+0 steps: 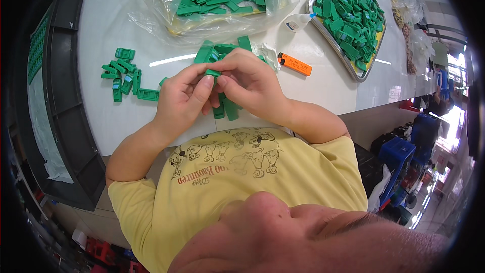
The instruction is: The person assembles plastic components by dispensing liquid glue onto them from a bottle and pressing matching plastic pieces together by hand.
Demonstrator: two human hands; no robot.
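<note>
A small green plastic piece (212, 73) is pinched between the fingertips of both my hands, over the near part of the table. My left hand (183, 93) grips it with thumb and fingers. From the other side, my right hand (251, 85) closes on it, thumb and forefinger together. Beneath and behind the hands lie several flat green pieces (204, 52), partly hidden by my fingers. Left of the left hand sits a loose group of small green car-shaped plastic parts (126, 65), some with bluish patches.
A clear plastic bag (151, 25) at the back holds flat green strips. Back right, a metal tray (361, 75) is heaped with green parts. Between them lies a small white bottle with blue tip (298, 21), near an orange oblong object (295, 64) and crumpled white tissue (269, 53). A dark rack (65, 91) stands left.
</note>
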